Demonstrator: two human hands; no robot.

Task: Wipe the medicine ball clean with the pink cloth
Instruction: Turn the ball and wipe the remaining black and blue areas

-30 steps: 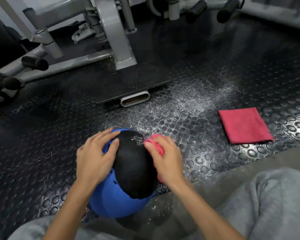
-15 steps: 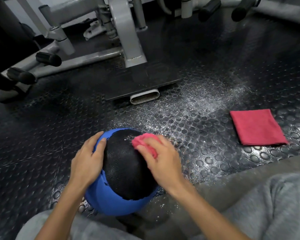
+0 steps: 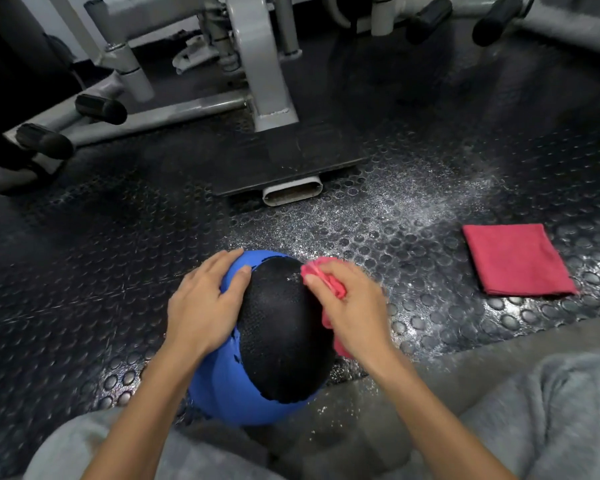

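Left hand (image 3: 207, 303) lies spread wide on the blue side of the medicine ball (image 3: 278, 341), likely bracing it against rolling on the studded floor (image 3: 118, 271). Just right of it, the right hand (image 3: 354, 313) grips the bunched pink cloth (image 3: 326, 282), pressing it onto the ball's black panel. Well right, a folded red cloth (image 3: 516, 259) waits spare.

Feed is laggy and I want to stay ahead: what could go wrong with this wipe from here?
1. Only the left hand, resting on its blue side, steadies the medicine ball; a hard stroke could roll it.
2. The right hand grips the pink cloth bunched, so little fabric may reach the surface.
3. White specks on the floor could stick to the ball if it turns.
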